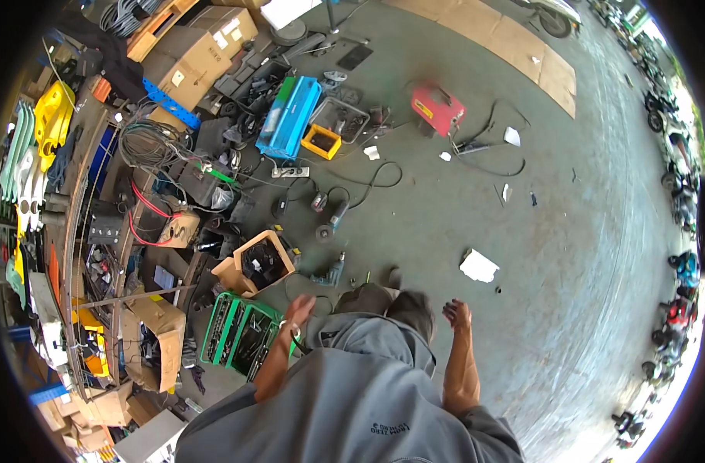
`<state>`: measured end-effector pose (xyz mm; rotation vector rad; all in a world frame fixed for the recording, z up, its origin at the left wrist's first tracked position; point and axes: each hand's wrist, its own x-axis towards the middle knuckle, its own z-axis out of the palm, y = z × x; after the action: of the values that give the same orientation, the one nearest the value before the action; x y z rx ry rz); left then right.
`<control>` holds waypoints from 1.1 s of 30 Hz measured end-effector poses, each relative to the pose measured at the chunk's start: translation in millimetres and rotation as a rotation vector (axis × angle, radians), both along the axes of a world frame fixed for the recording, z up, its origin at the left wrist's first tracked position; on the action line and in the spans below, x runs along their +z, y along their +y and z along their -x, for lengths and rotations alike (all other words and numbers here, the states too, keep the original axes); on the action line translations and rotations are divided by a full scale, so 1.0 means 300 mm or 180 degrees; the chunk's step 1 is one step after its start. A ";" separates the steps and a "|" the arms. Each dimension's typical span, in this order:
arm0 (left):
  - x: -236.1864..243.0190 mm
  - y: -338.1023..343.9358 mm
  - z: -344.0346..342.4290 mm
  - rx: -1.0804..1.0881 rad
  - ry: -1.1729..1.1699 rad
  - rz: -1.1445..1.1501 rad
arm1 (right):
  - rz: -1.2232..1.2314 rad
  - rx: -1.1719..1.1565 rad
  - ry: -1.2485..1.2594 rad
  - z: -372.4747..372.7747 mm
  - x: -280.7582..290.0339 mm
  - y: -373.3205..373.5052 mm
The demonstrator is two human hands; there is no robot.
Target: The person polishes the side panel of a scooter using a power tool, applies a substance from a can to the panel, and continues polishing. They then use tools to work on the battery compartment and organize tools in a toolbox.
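Observation:
My left hand point(299, 310), with a band at its wrist, hangs beside my left hip with its fingers stretched out and nothing seen in it. It is nearest to the open green toolbox point(227, 330), which is full of metal tools. On my other side, my right hand point(457, 312) hangs above the floor with loosely bent fingers, some apart, and no object shows in it. A teal power drill point(333, 270) lies on the floor just ahead of my feet. Beyond it rests an angle grinder point(334, 222) with its cord. An open cardboard box point(244, 279) of dark parts stands beside the toolbox.
Ahead are a blue metal toolbox point(289, 119), a yellow bin point(322, 142), a power strip point(291, 172) and a red machine point(437, 108) with cables. A torn white sheet point(478, 266) lies on the floor to the right. Cluttered shelving lines the left; motorcycles point(680, 312) line the far right.

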<state>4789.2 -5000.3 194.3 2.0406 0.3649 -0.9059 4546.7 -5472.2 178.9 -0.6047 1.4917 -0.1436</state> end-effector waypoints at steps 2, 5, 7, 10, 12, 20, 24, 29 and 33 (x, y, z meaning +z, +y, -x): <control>0.335 -0.389 -0.208 -0.0156 -0.0534 0.0868 | 0.0140 0.0436 0.0272 -0.207 0.015 -0.211; 0.630 -0.557 -0.424 -0.0135 -0.0930 0.1009 | 0.0390 0.0734 -0.0219 -0.634 -0.008 -0.400; 0.650 -0.571 -0.555 0.0281 -0.1046 0.0990 | 0.0498 0.1179 -0.0029 -1.015 0.056 -0.424; 0.567 -0.595 -0.724 0.0878 -0.0965 0.0690 | 0.0255 0.1471 -0.0506 -1.476 0.078 -0.499; 0.400 -0.582 -0.857 0.1206 -0.1000 0.0565 | 0.0111 0.1650 -0.0743 -1.827 0.024 -0.511; 0.115 -0.586 -1.442 0.2005 -0.0362 -0.0243 | -0.0435 0.2649 -0.0619 -3.028 -0.502 -0.115; -0.185 -0.642 -1.584 0.3020 0.0243 0.0275 | -0.0502 0.3147 -0.0409 -3.398 -1.066 -0.072; -0.388 -0.651 -1.398 0.3194 0.0918 -0.0252 | -0.0143 0.3039 -0.0499 -3.815 -1.563 0.285; -0.392 -0.737 -1.367 0.3269 0.1533 -0.0486 | -0.0860 0.3212 -0.0563 -3.870 -1.611 0.375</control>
<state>5199.3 -5221.5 76.7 1.3983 1.5947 -0.6781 5707.7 -5359.6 -304.4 -1.0176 0.8751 0.7527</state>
